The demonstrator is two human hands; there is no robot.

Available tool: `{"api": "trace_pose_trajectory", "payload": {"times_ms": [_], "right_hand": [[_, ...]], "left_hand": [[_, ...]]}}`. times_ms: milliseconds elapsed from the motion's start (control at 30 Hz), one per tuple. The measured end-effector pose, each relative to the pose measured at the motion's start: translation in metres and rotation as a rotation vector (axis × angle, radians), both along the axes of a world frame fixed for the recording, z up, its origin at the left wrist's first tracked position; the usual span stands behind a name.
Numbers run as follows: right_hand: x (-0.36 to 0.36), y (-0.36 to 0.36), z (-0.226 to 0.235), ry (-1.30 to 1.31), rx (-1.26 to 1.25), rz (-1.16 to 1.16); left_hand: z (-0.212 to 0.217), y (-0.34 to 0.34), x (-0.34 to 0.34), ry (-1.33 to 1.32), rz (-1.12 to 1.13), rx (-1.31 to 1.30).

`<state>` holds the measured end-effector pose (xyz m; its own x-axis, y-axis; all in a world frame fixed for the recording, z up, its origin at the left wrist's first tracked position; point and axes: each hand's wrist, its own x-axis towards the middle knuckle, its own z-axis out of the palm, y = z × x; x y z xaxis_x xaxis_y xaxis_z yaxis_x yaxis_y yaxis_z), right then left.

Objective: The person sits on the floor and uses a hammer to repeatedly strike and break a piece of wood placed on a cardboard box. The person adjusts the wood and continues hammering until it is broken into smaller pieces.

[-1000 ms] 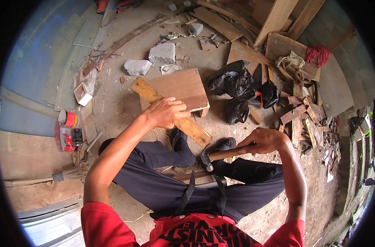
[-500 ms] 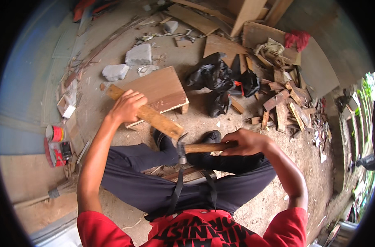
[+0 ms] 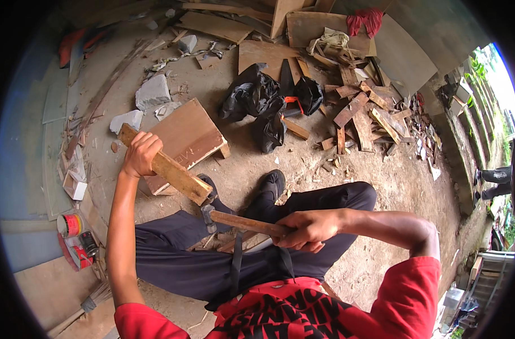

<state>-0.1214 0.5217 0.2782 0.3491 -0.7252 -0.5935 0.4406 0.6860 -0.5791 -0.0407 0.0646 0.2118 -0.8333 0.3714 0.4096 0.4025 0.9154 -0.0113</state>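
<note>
Gripping a wooden batten (image 3: 166, 167) near its upper end with left hand (image 3: 140, 152), long axis slanting down-right over the lap; right hand (image 3: 307, 229) clenching a hammer (image 3: 241, 222), head lying just beneath the batten's lower end.

Soft, even daylight fills the scene — bright enough to read wood grain and dust on the ground, with no hard shadows. The strongest light sits at the right rim, where the greenery (image 3: 498, 73) outside is washed out almost to white. Faint, diffuse shade lies under the low wooden bench (image 3: 185, 141) and beneath the seated person's legs (image 3: 223, 254). The fisheye lens bends straight boards into curves toward the rim, and a black vignette rings the picture. The centre is sharp — the edges soften and smear slightly, most at the left.
</note>
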Motion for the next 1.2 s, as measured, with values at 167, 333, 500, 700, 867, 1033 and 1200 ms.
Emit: {"api": "trace_pose_trajectory", "payload": {"times_ms": [167, 333, 500, 700, 867, 1033, 1200], "right_hand": [[0.012, 0.004, -0.007, -0.113, 0.038, -0.076], [0.006, 0.011, -0.027, -0.1, 0.02, -0.059], [-0.025, -0.008, -0.016, 0.953, -0.092, 0.147], [-0.043, -0.005, -0.041, 0.982, -0.034, -0.271], [-0.025, -0.015, -0.017, 0.697, -0.159, -0.279], [-0.01, -0.013, -0.011, 0.491, -0.122, -0.315], [0.008, -0.012, -0.004, 0.263, -0.063, -0.312]], "left_hand": [[-0.012, 0.0, -0.007, 0.023, 0.006, 0.021], [-0.029, 0.008, -0.006, -0.049, 0.024, 0.018], [-0.035, 0.016, 0.008, 0.051, 0.264, 0.009], [-0.034, 0.019, 0.021, -0.298, 0.369, 0.117], [-0.051, 0.005, 0.022, -0.184, 0.425, 0.37], [-0.043, -0.008, 0.019, -0.005, 0.3, 0.169], [-0.045, -0.014, 0.022, 0.027, 0.225, 0.147]]}}
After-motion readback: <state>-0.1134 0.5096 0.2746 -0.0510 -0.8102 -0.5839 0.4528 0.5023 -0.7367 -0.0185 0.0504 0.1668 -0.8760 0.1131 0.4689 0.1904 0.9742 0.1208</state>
